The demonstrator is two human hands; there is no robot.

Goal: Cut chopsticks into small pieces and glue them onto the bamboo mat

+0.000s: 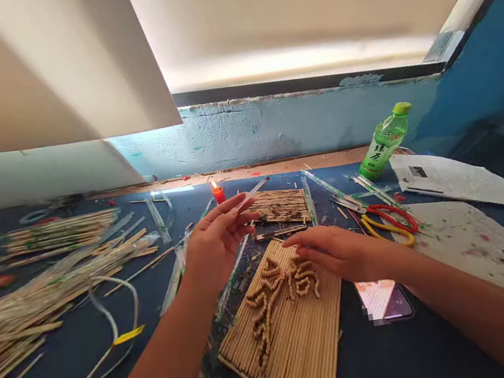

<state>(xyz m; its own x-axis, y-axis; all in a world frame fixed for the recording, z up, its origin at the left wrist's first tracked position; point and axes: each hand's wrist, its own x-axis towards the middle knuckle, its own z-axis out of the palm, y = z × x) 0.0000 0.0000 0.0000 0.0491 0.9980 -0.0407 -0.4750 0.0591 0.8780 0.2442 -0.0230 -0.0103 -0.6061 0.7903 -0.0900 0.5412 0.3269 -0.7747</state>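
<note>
My left hand point(216, 238) pinches a thin translucent glue stick point(253, 194) with a darkened tip, pointing up and right. Just left of it, a small red candle point(218, 193) burns with a flame. Below my hands lies a panel of pale sticks laid side by side point(299, 346). Beaded, curling shapes point(264, 313) sit raised on its upper half. Over the panel's upper right corner, my right hand point(337, 252) reaches with fingers stretched out, palm down; nothing shows in it. Its fingertips are close to the beaded shapes; contact cannot be made out.
Behind the panel lies a smaller stick mat point(283, 205). Scissors with red and yellow handles point(392, 222), a phone point(385, 300), stained paper point(487, 242) and a green bottle point(384, 141) are at right. Bundled sticks point(55, 237) and a white cable point(109, 311) lie at left.
</note>
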